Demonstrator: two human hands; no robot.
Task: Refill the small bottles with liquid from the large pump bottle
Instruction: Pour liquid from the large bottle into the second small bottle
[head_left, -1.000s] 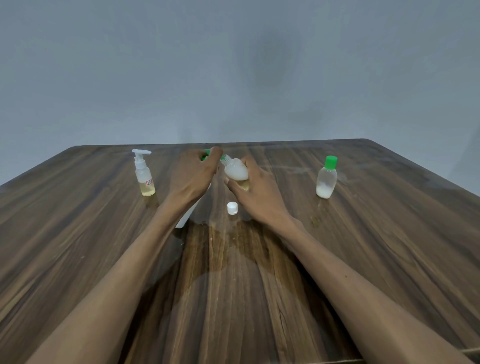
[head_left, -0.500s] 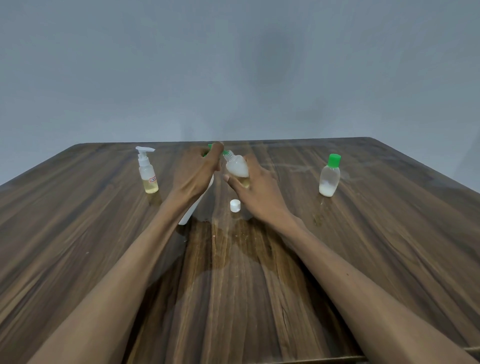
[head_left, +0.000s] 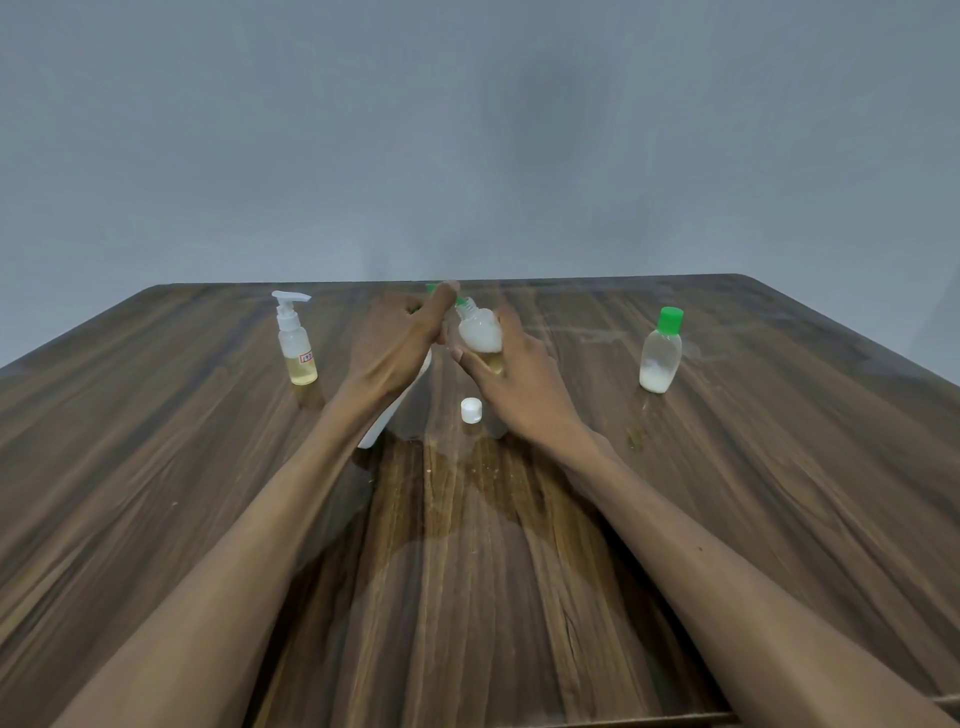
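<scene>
**Filling the middle bottle**

From my head camera: my left hand presses the green-topped white large pump bottle; my right hand grips a tilted, uncapped small clear bottle at its spout, part full. White cap waits on the worktop. The other bottles look unfinished.

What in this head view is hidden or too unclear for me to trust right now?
- Large pump bottle: mostly behind the left hand; its level is unreadable.
- Pump nozzle against the small bottle in the right hand: blurred, flow unclear.
- Label on the spray bottle: too small.
</scene>
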